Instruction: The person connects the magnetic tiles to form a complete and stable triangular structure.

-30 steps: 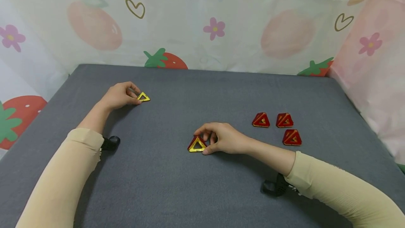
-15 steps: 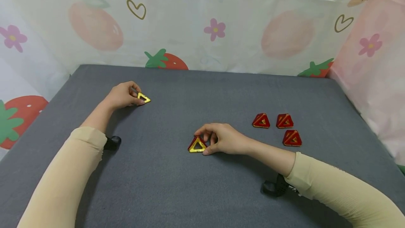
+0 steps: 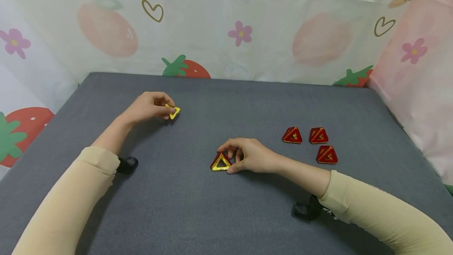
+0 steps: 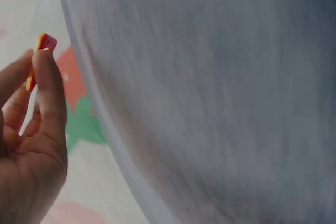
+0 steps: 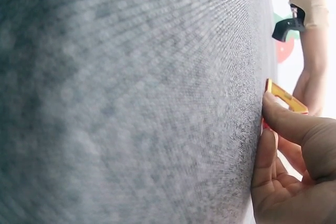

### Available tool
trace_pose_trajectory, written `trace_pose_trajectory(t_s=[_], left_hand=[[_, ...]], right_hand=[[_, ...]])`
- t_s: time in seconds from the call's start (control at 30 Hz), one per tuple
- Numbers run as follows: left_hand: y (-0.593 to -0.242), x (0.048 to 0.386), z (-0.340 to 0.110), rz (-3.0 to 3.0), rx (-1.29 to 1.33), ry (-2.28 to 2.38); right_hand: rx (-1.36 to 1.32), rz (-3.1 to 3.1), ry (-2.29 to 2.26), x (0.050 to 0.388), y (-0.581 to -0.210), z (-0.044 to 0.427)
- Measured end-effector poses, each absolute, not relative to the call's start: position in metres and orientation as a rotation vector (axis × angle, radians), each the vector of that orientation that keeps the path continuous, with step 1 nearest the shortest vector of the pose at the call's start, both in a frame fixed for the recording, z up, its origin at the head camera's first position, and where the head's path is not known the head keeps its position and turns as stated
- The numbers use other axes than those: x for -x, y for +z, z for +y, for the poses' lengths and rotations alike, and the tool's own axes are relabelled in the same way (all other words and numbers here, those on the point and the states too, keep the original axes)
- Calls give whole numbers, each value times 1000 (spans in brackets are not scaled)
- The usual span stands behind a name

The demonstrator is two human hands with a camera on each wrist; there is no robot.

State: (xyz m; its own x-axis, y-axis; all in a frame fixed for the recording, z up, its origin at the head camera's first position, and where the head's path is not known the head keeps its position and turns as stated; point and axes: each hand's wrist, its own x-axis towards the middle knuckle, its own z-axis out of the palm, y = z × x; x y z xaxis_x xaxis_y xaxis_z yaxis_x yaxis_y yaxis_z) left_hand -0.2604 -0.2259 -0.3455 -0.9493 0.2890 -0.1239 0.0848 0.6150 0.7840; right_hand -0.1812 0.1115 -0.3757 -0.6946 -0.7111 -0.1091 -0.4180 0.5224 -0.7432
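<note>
Pinched between thumb and fingers of my left hand is a small yellow triangular magnetic tile, held tilted just above the cloth, left of centre. Its edge looks orange-red in the left wrist view. My right hand grips the side of a triangular piece with a yellow front frame and red sides, which stands on the table near the middle. In the right wrist view its yellow frame shows beyond the thumb; the fingers hide the rest.
Three red triangular pieces with gold edges, a left one, a right one and a nearer one, sit on the grey cloth to the right. A printed curtain hangs behind the table.
My left hand has moved to the right with the yellow tile, which has turned and now tilts in its fingers. The right hand and its piece stay where they were.
</note>
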Motion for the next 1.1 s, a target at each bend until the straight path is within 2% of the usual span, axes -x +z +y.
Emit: trace_pose_trajectory(t_s=[0.57,1.1], left_hand=[[-336,231,-156,2419,-684,1358],[-328,198,-126,2453,-999,1256]], right_hand=[[912,2369,-981,182,-375,110],[897,2358,-998,183,-374,110]])
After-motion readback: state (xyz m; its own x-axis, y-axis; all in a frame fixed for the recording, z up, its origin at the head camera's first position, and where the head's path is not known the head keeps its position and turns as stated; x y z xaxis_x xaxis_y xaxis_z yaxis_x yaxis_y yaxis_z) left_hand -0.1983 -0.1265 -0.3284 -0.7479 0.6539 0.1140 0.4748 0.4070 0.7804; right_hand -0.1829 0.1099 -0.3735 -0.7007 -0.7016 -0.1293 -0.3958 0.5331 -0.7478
